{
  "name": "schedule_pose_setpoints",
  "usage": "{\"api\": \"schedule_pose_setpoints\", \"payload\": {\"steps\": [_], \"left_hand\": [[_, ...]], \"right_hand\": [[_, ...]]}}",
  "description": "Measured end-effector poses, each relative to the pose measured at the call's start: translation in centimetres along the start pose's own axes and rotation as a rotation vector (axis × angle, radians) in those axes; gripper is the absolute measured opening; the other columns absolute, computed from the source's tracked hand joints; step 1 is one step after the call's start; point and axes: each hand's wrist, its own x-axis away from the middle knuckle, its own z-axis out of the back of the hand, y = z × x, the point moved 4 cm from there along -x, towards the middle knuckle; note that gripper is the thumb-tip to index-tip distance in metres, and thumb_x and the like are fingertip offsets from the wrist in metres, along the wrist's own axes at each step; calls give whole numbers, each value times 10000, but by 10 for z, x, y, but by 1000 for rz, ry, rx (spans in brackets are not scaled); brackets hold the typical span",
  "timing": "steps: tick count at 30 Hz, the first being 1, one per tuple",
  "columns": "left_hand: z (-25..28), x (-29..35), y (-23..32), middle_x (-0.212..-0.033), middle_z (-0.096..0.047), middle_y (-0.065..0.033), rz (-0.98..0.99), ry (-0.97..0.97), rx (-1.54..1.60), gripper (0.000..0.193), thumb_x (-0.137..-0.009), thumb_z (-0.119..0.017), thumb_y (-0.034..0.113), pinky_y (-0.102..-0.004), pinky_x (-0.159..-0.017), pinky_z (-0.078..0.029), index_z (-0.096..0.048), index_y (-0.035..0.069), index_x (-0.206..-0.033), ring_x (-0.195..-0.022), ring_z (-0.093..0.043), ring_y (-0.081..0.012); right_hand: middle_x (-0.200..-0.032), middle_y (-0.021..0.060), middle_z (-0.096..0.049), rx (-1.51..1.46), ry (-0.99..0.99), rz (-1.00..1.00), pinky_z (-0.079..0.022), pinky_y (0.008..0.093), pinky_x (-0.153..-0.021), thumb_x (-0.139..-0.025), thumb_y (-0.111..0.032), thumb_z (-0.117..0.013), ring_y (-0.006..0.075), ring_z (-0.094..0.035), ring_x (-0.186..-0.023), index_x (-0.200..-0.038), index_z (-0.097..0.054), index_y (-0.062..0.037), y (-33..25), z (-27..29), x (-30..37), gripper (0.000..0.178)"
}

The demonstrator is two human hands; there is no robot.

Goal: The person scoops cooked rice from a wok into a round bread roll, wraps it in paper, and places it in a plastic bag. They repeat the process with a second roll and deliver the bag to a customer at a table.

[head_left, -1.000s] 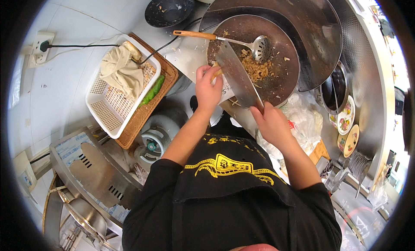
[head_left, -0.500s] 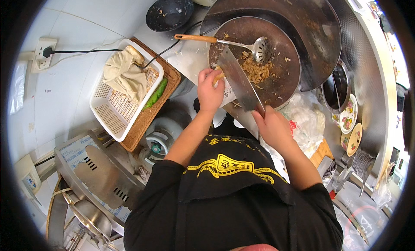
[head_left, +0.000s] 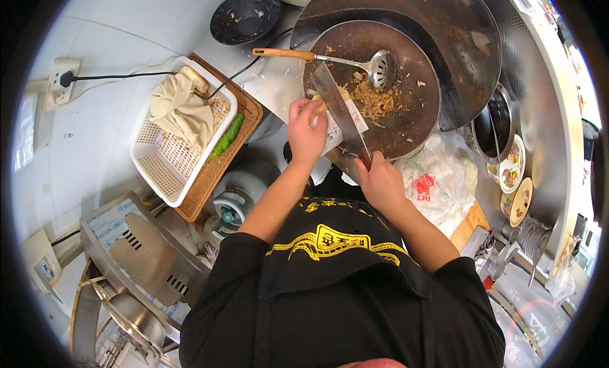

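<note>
Taking up most of the working space, the round chopping board (head_left: 412,127) is strewn with scraps; loose bits underfoot, so to speak, could let anything on it slide. A clear plastic bag (head_left: 447,168) bunches up against its near right side, and a wide swing of the elbow might snag it. The slotted spoon (head_left: 346,61) rests with its bowl on the board while its wooden handle sticks out past the left edge, so a bump there could flip it off. Its shank also passes close to the tip of the cleaver (head_left: 342,111), and a forward push might make the two knock together.

The right hand (head_left: 382,183) is wrapped round the cleaver's handle; greasy fingers would probably be the cause if the blade twisted. The left hand (head_left: 306,130) pinches between thumb and fingers, very near the blade, which I judge the worst danger: a stray stroke could cut a fingertip. Printed paper (head_left: 356,116) lies under the blade, easily torn or nicked into shreds. Just beyond it, the chopped filling (head_left: 374,101) could scatter. Smallest is the bread (head_left: 321,108), held in that left pinch at the board's left edge, liable to split if squeezed.
</note>
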Motion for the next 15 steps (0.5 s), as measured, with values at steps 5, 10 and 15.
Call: {"api": "schedule_pose_setpoints", "payload": {"steps": [5, 10, 15], "left_hand": [[-1, 1, 0, -1092, -573, -126, -28, 7, -19, 262, -798, -689, 70, -366, -880, -501, -704, 48, -1059, -1015, -603, -309], [-3, 1, -2, -1095, -561, -127, -12, 29, -11, 272, -785, -687, 80, -369, -895, -493, -707, 55, -1055, -1020, -592, -303], [-4, 1, -3, -1078, -553, -126, -37, 45, -86, 265, -785, -685, 71, -362, -902, -487, -711, 51, -1047, -1009, -587, -295]], "right_hand": [[-702, 259, -651, -9, -36, 17, -532, 506, -602, -974, -328, -572, 448, -657, -657, -897, -511, 33, 2, -4, 1, 374], [-735, 267, -656, 32, -173, -28, -532, 511, -625, -967, -326, -575, 457, -657, -689, -930, -524, 48, 10, 28, 35, 379], [-774, 267, -661, 17, -257, -70, -525, 515, -668, -964, -334, -576, 464, -653, -729, -960, -544, 58, 18, 52, 62, 394]]}}
